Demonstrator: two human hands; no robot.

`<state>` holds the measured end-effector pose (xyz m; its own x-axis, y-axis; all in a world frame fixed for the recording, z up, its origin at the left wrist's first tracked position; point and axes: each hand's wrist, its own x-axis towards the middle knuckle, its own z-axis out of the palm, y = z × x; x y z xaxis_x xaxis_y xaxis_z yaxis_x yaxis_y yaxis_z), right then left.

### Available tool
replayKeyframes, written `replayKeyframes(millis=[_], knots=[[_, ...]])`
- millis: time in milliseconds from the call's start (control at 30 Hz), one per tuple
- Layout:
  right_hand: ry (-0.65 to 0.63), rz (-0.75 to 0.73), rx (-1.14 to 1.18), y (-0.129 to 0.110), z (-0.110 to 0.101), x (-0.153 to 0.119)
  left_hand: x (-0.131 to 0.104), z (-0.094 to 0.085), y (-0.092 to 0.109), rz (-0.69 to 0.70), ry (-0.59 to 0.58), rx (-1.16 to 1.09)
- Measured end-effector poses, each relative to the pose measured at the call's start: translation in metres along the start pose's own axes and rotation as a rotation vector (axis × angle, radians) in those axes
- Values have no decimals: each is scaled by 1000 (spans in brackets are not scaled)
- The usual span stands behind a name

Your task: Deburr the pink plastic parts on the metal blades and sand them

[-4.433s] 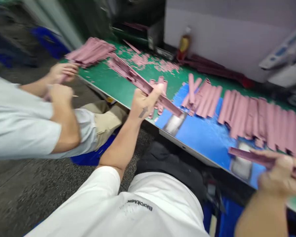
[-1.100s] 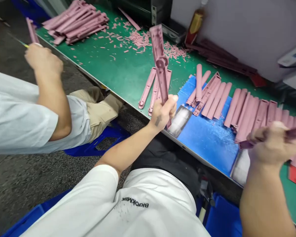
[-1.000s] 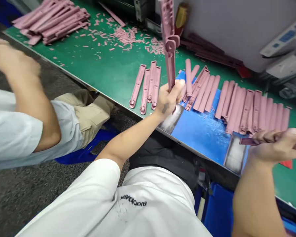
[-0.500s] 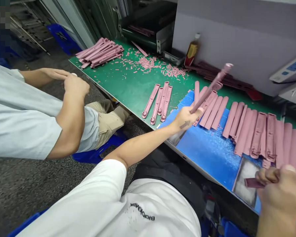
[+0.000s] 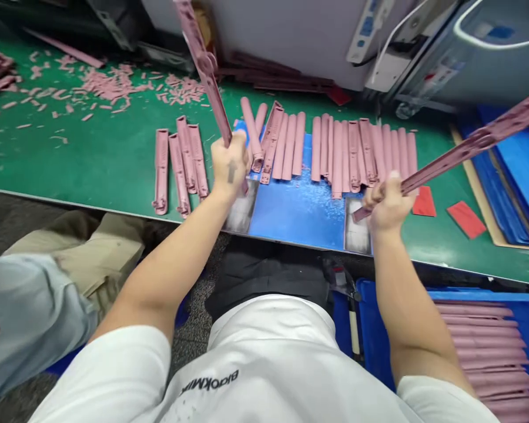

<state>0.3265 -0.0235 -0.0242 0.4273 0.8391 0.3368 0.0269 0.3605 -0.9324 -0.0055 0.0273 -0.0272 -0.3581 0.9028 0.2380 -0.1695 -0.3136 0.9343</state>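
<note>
My left hand [image 5: 230, 164] is wrapped round the lower part of a long pink plastic strip [image 5: 209, 76], which rises up and tilts left, with a small ring on its side. In my right hand [image 5: 391, 208] a second long pink strip [image 5: 478, 142] slants up to the right, its short end poking out left of my fist. Between and beyond my hands, rows of pink plastic pieces [image 5: 320, 147] lie side by side on a blue sheet [image 5: 297, 214]. Several hollow pink pieces [image 5: 161, 170] rest left of my left hand.
Pink scraps [image 5: 110, 82] litter the green table [image 5: 92, 158] at the left. Red cards [image 5: 466, 219] and stacked blue sheets [image 5: 526, 170] are at the right. Below, a blue bin [image 5: 372, 317] holds more pink pieces. A seated person [image 5: 30, 317] is close on my left.
My view has swung right, bringing the bin and stacked sheets into sight. The left strip has gone from leaning right to leaning left. Both hands keep hold of their strips.
</note>
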Motion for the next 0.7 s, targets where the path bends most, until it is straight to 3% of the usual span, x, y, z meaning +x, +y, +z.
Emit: replayKeyframes(millis=[200, 333, 400, 467, 600, 700], knots=[[19, -125, 6, -23, -13, -35, -54, -12, 18, 271, -63, -29], [-121, 111, -67, -29, -21, -36, -61, -17, 23, 93, -187, 55], [-48, 45, -93, -25, -16, -26, -52, -14, 21, 40, -119, 57], [21, -105, -91, -24, -12, -28, -52, -16, 24, 102, -39, 41], [-112, -228, -167, -39, -35, -82, -100, -49, 45, 173, -187, 96], [-152, -135, -111, -44, -51, -103, -116, -65, 55, 9, -224, 77]])
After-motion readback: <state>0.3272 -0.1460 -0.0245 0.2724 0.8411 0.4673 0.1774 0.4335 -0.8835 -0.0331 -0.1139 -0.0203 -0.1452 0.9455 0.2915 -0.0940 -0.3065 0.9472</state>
